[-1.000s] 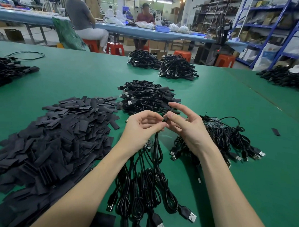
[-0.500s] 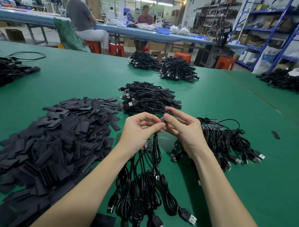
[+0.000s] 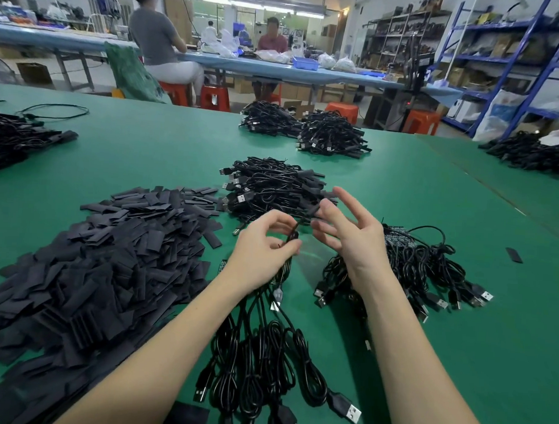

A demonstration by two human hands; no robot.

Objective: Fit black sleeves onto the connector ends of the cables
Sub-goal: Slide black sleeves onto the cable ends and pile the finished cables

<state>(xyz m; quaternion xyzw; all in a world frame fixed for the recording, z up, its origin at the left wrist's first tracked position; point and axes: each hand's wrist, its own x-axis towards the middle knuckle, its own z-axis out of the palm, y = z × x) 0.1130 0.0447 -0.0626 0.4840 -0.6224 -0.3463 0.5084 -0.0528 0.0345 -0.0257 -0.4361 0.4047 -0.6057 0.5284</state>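
Two hands meet above the green tabletop [image 3: 400, 191]. The left hand [image 3: 263, 252] has its fingers curled, pinching a thin black cable [image 3: 291, 241] just below its connector end; the cable's long axis runs from lower left up toward the upper right, and its tip is blurred, so whether a sleeve sits on it cannot be told. The right hand [image 3: 350, 237] is spread wide with fingers straight, holding nothing, its fingertips close beside the cable's upper end; whether they touch it is unclear. Below the left hand, the cable drops into a bundle of looped cables [image 3: 258, 364] whose USB plugs point toward the viewer, some cut off by the bottom edge. Just right lies another bundle [image 3: 423, 269], partly hidden behind the right wrist. To the left spreads a heap of flat black sleeves [image 3: 102, 268], cut off at the left edge. Beyond the hands sits a further cable pile [image 3: 273, 186].
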